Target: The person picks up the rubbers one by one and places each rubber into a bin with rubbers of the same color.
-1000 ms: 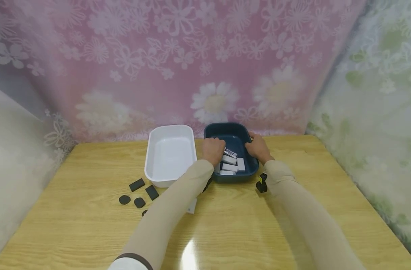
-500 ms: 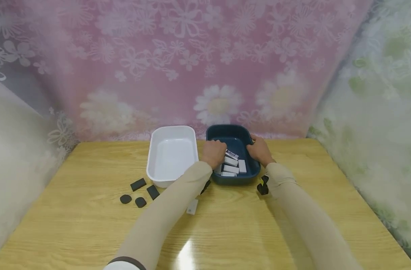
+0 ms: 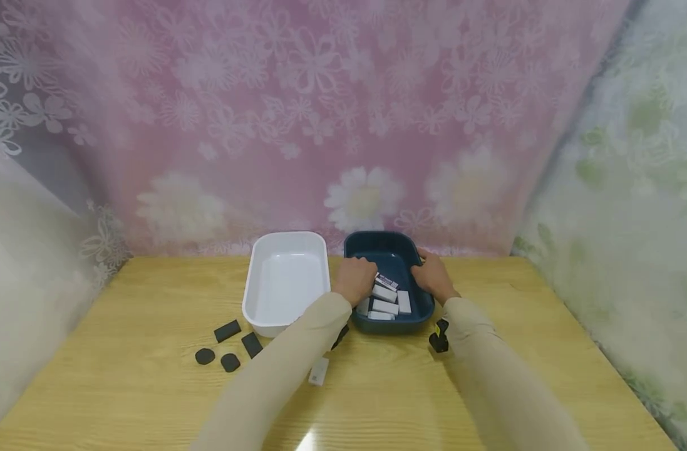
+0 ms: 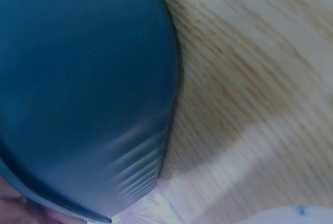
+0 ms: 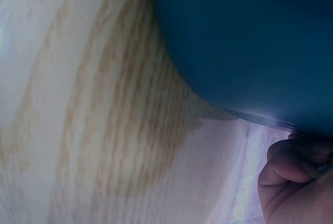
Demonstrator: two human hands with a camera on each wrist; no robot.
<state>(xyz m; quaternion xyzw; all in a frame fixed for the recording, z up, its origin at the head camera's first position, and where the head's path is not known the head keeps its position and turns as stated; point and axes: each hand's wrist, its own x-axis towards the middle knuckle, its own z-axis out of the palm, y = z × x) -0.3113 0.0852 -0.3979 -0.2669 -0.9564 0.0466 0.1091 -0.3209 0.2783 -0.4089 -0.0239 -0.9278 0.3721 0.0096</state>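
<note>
A dark blue plastic bin stands at the back of the wooden table, with several small white boxes piled in its near half. My left hand grips the bin's left rim, thumb side up; in the left wrist view its fingers show at the rim beside the ribbed outer wall. On the opposite side, my right hand holds the right rim, with the thumb inside and fingers outside. The right wrist view shows curled fingers against the bin's outer wall.
A white bin stands just left of the blue one. Several black pieces, such as a rectangular block and a rounded disc, lie in front of it. A small white box lies beside my left forearm. A floral cloth hangs behind.
The head view has tilted, so the table and bins sit lower in the picture. Both hands keep their hold on the blue bin's rims, and the bin stays beside the white one.
</note>
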